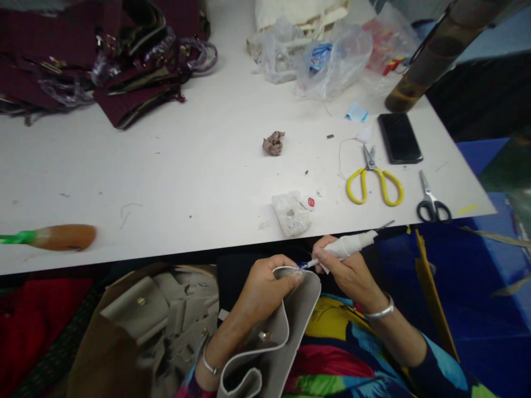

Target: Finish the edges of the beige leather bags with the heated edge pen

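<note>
My left hand (267, 287) pinches the upper edge of a light grey leather-like bag piece (301, 309) with its thumb and fingers. The piece hangs over my lap, its edges curving, and a small metal clasp (264, 335) shows on it. My right hand (348, 273) is closed around a white-wrapped tool (346, 247) with a thin tip. That tip points left at the bag edge, close to my left fingertips; whether it touches is too small to tell. A thin rod sticks out of the tool's other end.
On the table (207, 182) lie yellow-handled scissors (373, 177), black-handled scissors (431, 202), a phone (399, 138), a white packet (291, 214) and a wooden-handled tool (62, 237). Maroon bags (136, 88) and plastic bags (332, 61) are behind. A box (95, 342) of grey pieces stands below left.
</note>
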Tool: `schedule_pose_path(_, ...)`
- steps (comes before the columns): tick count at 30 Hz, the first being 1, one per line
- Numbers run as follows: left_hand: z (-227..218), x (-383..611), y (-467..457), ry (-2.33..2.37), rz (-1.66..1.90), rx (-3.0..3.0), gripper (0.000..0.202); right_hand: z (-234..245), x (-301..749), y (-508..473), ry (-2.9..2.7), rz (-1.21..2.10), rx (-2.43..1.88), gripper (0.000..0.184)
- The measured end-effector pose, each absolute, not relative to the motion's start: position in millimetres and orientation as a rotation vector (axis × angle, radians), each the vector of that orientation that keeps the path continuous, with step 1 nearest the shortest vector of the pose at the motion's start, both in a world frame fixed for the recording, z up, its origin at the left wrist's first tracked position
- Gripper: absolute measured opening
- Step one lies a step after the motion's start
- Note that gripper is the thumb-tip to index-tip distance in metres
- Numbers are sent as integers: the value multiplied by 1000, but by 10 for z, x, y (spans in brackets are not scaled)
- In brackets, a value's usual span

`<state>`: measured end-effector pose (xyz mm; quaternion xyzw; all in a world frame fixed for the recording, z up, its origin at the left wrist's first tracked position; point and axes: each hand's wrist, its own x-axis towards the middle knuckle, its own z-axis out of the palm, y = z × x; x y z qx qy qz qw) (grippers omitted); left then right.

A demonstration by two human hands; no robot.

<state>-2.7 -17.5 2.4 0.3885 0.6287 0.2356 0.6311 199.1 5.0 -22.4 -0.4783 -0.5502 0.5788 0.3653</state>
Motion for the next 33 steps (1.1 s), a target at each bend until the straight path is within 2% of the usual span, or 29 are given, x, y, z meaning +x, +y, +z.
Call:
schedule_pose_path(11,-104,63,-231,1333,497,814,15,5,1902,292,-1760,1459,-1193,36)
schedule_pose_path(19,-186,-64,-190,1306,583,678,24,-259,1947,126,-1416,1444,-1224,35)
schedule_pose_path(26,-220,-117,-176,1333,657,639,27,-264,1938,266,-1144,1024,-1330,30)
schedule_pose_path(33,-227,-130,-180,1345,646,675,27,-341,1932,378,-1144,1062,-1336,27)
